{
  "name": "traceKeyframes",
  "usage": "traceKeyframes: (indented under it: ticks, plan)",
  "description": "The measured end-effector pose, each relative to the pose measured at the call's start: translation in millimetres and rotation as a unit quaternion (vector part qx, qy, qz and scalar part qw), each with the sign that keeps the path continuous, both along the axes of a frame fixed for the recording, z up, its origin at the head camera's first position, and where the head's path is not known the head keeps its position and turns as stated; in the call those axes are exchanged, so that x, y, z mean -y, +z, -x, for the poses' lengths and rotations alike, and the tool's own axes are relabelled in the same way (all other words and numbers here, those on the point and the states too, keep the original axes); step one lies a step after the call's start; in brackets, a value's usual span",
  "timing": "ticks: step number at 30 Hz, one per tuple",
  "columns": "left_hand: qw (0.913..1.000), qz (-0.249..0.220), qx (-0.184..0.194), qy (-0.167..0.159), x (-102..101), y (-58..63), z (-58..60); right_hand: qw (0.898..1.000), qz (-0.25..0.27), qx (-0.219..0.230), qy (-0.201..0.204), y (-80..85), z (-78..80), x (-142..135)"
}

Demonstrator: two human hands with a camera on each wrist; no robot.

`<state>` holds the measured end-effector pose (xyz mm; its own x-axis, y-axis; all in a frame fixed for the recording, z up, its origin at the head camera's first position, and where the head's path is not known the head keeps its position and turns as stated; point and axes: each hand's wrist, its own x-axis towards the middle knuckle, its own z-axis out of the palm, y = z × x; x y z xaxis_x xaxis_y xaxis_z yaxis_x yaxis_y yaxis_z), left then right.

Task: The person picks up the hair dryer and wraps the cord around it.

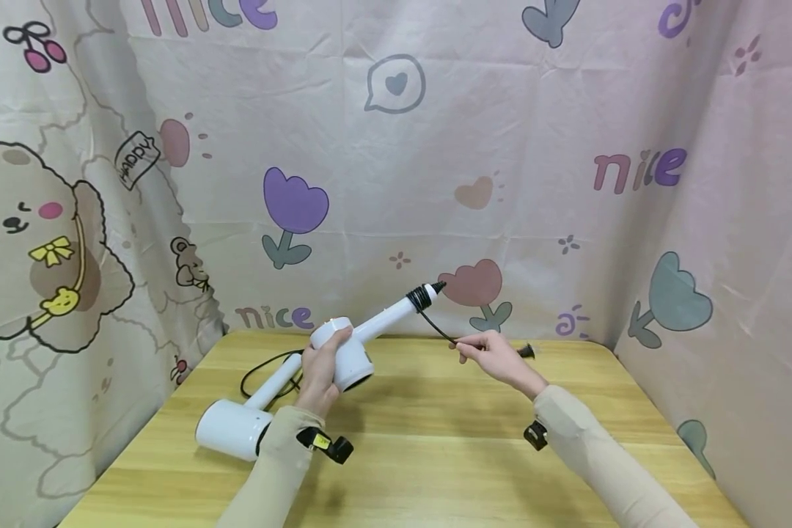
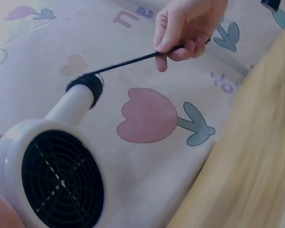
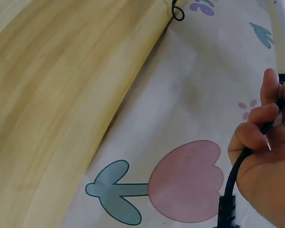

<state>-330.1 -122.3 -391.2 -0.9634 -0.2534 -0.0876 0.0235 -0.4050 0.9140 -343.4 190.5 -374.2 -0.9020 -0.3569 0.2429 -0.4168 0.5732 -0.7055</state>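
My left hand (image 1: 320, 372) grips the body of a white hair dryer (image 1: 386, 317), held above the table with its handle slanting up to the right. A black power cord (image 1: 438, 328) is wound in several turns round the handle's end. From those turns the cord runs to my right hand (image 1: 499, 361), which pinches it between thumb and fingers. Beyond that hand the black plug (image 1: 527, 352) sticks out. In the left wrist view, the dryer's dark round grille (image 2: 61, 178) faces the camera and the cord looks taut. The right wrist view shows the cord's ribbed plug end (image 3: 226, 211) below the palm.
A second white hair dryer (image 1: 232, 428) lies at the left of the wooden table (image 1: 449, 469), its handle pointing away. Its black cord (image 1: 243, 381) loops on the table behind my left hand. Printed curtains (image 1: 429, 161) surround the table's back and sides.
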Motion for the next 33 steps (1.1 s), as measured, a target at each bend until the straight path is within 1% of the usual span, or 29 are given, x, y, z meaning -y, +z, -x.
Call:
traceKeyframes:
  ticks: [3,6,9,12,14,15,16,18,21,23,25,29,31,33]
  plan:
    - [0.9998,-0.016,0.008,-0.002,0.4,0.2,0.8,1.000,0.003,0.018,0.015,-4.4,2.1,-2.7]
    - [0.9992,-0.038,0.015,-0.005,0.3,-1.1,1.1,0.999,0.016,0.037,0.020,-10.6,3.4,-5.4]
    - [0.9982,-0.056,0.016,-0.015,-0.5,-0.9,0.3,0.995,0.043,0.084,0.030,-15.3,5.4,-6.5]
    - [0.9968,-0.068,0.018,-0.038,-1.3,0.1,-0.9,0.986,0.063,0.141,0.061,-20.0,10.9,-7.4]
    - [0.9953,-0.071,0.021,-0.063,-1.4,-0.1,-0.8,0.979,0.070,0.178,0.076,-21.7,15.4,-9.1]
    - [0.9945,-0.068,0.023,-0.077,-1.4,-0.1,-0.7,0.977,0.068,0.185,0.079,-22.3,18.4,-10.6]
    - [0.9936,-0.062,0.025,-0.091,-1.5,-0.4,-0.5,0.978,0.065,0.185,0.076,-22.7,21.4,-12.2]
    - [0.9919,-0.051,0.028,-0.113,-1.7,-1.4,-0.1,0.982,0.050,0.175,0.055,-22.3,26.7,-15.4]
    - [0.9897,-0.026,0.033,-0.137,-2.3,-4.6,-0.9,0.989,0.031,0.141,-0.005,-20.8,34.1,-18.0]
    - [0.9873,-0.018,0.035,-0.154,-3.2,-7.0,-2.2,0.992,0.028,0.118,-0.042,-18.5,37.9,-17.6]
    - [0.9830,-0.017,0.040,-0.178,-5.0,-9.2,-3.5,0.993,0.029,0.094,-0.071,-15.9,40.4,-16.4]
    - [0.9726,-0.019,0.040,-0.228,-10.4,-11.7,-5.1,0.993,0.047,0.065,-0.088,-12.0,42.4,-14.3]
    - [0.9692,-0.014,0.038,-0.243,-12.7,-12.7,-5.1,0.992,0.066,0.053,-0.096,-11.1,43.2,-15.2]
    - [0.9675,-0.007,0.039,-0.250,-14.0,-13.9,-5.3,0.990,0.084,0.039,-0.108,-10.4,44.1,-17.5]
